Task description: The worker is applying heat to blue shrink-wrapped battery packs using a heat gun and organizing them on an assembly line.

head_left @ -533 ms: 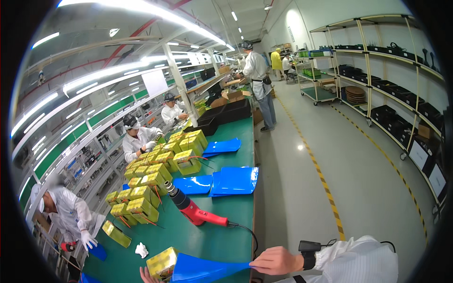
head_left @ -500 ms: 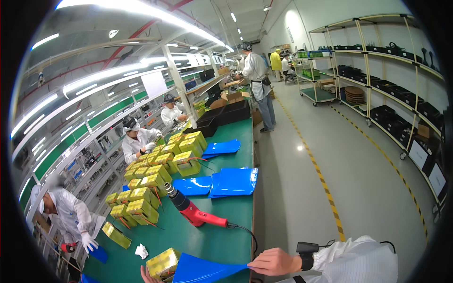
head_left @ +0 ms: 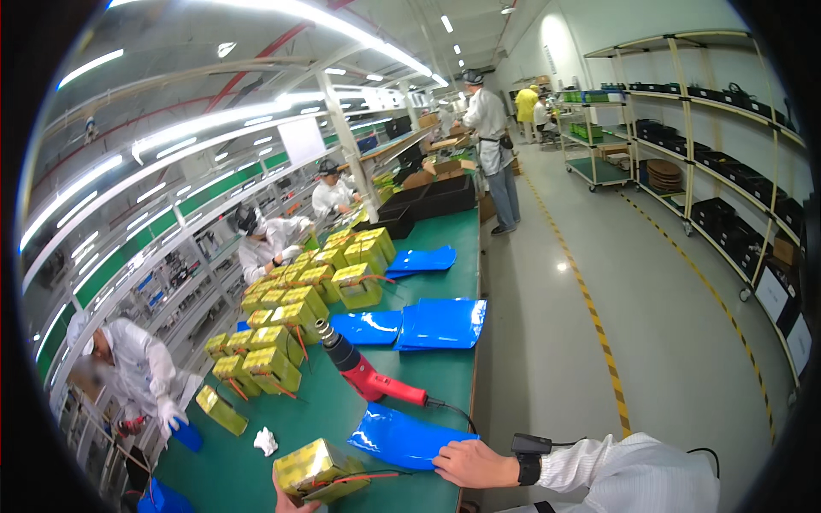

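Note:
At the near edge of the bench, my left hand grips a yellow-wrapped battery pack with red and black wires; most of that hand is hidden behind it or cut off by the lower edge. My right hand has its fingers closed on the near right end of a glossy blue plastic sleeve. The sleeve spreads over the green bench, to the right of the pack and apart from it. Beyond the sleeve lies a red and black heat gun, its nozzle pointing away to the left.
Several yellow battery packs stand in rows beyond the heat gun. Stacked blue sleeves lie at the bench's right side. A crumpled white wad sits left of my pack. Across the bench, a gloved co-worker handles a blue sleeve. Shelving lines the right.
The blue sleeve has moved from in front of the battery pack to its far right, still in my right hand. The pack's wires now show. The whole view has shifted slightly.

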Demonstrator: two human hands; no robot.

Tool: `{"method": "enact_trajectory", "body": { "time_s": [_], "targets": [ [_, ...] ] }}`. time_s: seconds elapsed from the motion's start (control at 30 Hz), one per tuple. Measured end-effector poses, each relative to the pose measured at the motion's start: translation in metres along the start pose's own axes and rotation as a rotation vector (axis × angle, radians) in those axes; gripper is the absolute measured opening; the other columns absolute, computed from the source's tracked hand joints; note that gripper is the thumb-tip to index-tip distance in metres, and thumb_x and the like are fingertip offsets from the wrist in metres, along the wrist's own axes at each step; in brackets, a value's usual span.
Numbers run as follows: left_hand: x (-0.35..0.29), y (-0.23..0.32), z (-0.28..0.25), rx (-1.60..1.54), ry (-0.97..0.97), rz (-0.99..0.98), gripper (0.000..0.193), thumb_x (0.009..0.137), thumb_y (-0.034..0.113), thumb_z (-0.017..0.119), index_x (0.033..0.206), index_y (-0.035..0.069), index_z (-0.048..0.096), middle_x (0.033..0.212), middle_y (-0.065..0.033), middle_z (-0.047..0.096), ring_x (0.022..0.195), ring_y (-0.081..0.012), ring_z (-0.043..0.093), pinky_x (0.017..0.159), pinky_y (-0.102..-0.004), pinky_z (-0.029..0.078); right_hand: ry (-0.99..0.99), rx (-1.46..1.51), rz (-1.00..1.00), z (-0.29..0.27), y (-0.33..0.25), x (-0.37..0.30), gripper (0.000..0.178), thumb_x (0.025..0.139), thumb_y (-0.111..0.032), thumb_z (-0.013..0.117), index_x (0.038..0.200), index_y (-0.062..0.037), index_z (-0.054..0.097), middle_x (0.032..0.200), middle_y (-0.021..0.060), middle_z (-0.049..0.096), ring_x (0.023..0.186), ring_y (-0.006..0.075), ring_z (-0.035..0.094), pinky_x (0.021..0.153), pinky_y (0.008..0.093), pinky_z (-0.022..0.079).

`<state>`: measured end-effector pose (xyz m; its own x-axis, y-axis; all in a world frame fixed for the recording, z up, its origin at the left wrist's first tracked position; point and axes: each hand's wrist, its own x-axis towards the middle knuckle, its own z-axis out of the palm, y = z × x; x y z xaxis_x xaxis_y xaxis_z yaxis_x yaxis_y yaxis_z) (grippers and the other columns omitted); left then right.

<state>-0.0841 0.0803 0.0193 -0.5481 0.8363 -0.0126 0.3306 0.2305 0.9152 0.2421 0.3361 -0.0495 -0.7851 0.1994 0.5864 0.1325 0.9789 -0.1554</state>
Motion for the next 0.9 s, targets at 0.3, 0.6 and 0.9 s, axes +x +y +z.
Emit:
{"method": "enact_trajectory", "body": {
  "time_s": [0.3, 0.6, 0.9],
  "targets": [
    [0.022, -0.023, 0.036, -0.108, 0.343, 0.223, 0.091, 0.065, 0.009, 0.098, 0.131, 0.002, 0.035, 0.133, -0.0151, 0.056, 0.124, -0.0248, 0.055, 0.11, -0.0369, 0.045, 0.099, 0.691, 0.103, -0.014, -0.031, 0.066, 0.035, 0.091, -0.021, 0.075, 0.12, -0.0016, 0.066, 0.119, 0.0145, 0.069, 0.112, 0.0356, 0.065, 0.091, 0.0418, 0.056],
    [-0.046, -0.006, 0.057, -0.1, 0.515, 0.102, 0.092, 0.066, 0.014, 0.099, 0.13, 0.002, 0.033, 0.128, -0.0152, 0.056, 0.123, -0.0245, 0.056, 0.108, -0.0373, 0.046, -0.545, 1.018, 0.169, 0.019, -0.07, 0.056, 0.064, 0.094, -0.032, 0.075, 0.144, 0.0026, 0.052, 0.143, 0.023, 0.055, 0.121, 0.0385, 0.064, 0.098, 0.0423, 0.055],
    [-0.166, -0.001, 0.088, 0.166, 0.49, 0.08, 0.11, 0.066, 0.022, 0.099, 0.143, 0.001, 0.023, 0.133, -0.0126, 0.037, 0.126, -0.0257, 0.05, 0.107, -0.0392, 0.045, -0.451, 1.223, -0.048, 0.054, -0.092, 0.081, 0.127, 0.078, -0.034, 0.092, 0.163, 0.0039, 0.006, 0.167, 0.0289, 0.022, 0.155, 0.0417, 0.028, 0.125, 0.0471, 0.028]
  ]
}}
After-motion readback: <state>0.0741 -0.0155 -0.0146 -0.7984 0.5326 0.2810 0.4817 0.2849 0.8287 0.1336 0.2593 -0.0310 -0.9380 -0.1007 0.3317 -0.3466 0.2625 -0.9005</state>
